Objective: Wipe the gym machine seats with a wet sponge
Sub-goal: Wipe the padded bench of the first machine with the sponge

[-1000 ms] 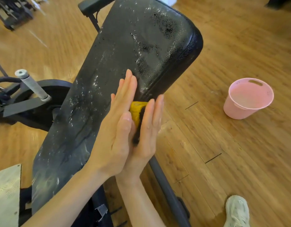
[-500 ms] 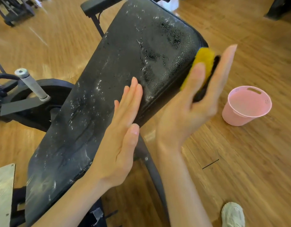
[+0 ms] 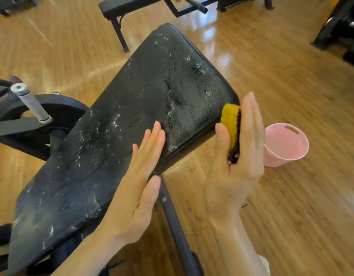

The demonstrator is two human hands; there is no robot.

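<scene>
A long black padded seat [image 3: 120,140] slopes across the middle, its surface wet with droplets and white streaks. My right hand [image 3: 236,166] holds a yellow sponge with a black backing [image 3: 231,124] between thumb and fingers, pressed against the pad's right side edge near its upper corner. My left hand [image 3: 140,182] is flat with fingers straight and together, its palm against the pad's near side edge, holding nothing.
A pink plastic bucket [image 3: 285,144] stands on the wooden floor just right of my right hand. A grey handle bar [image 3: 31,104] and black weight plate [image 3: 58,112] sit left of the pad. Another black bench [image 3: 132,5] is behind. The machine's frame tube [image 3: 178,228] runs below.
My right hand carried the sponge from beside my left hand up along the pad's side edge to its upper corner, then slid slightly back down. My left hand stayed flat on the edge.
</scene>
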